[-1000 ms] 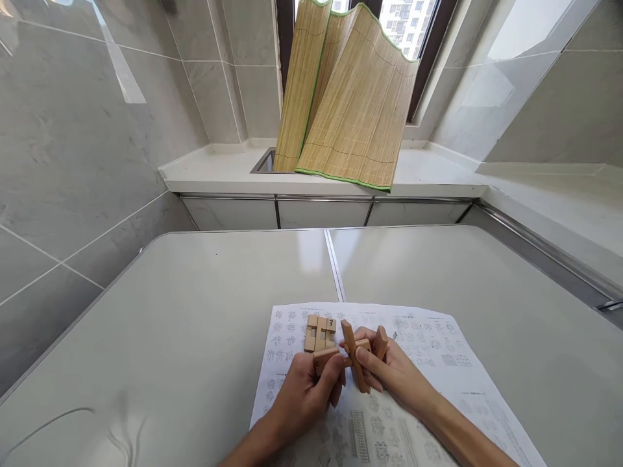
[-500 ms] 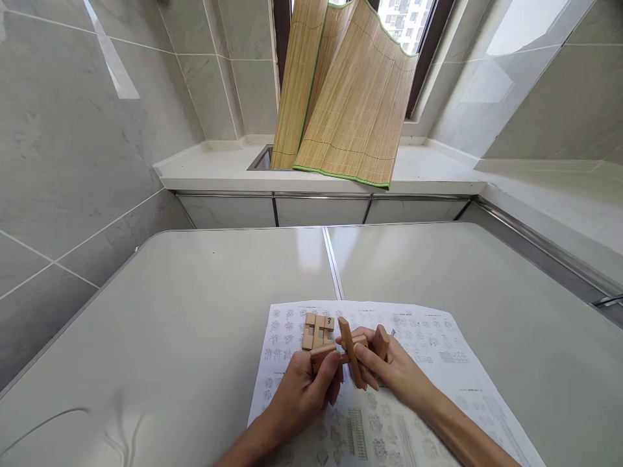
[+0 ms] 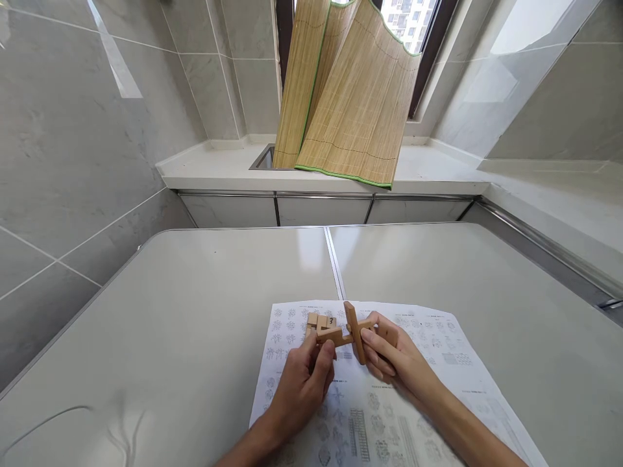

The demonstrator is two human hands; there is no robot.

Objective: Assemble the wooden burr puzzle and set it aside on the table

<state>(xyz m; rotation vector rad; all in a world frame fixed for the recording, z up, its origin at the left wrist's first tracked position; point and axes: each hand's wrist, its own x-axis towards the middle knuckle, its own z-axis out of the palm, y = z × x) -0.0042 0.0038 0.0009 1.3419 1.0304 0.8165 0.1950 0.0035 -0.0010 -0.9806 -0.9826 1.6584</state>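
Right now we are mid-assembly, our left hand [image 3: 304, 379] pinching one notched wooden bar [image 3: 329, 335] and our right hand [image 3: 392, 353] clamped on the crossed wooden bars [image 3: 357, 331], all held just above the printed instruction sheet [image 3: 418, 383]. Next, we judge, the notches must line up squarely before sliding home. Loose puzzle pieces [image 3: 318, 320] lie beyond on the smooth grey table [image 3: 195, 311]; the wood looks pale, matte and square-edged.

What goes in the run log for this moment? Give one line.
left hand: grips wooden puzzle bar | right hand: grips crossed wooden pieces | loose wooden pieces behind, on printed sheet | table
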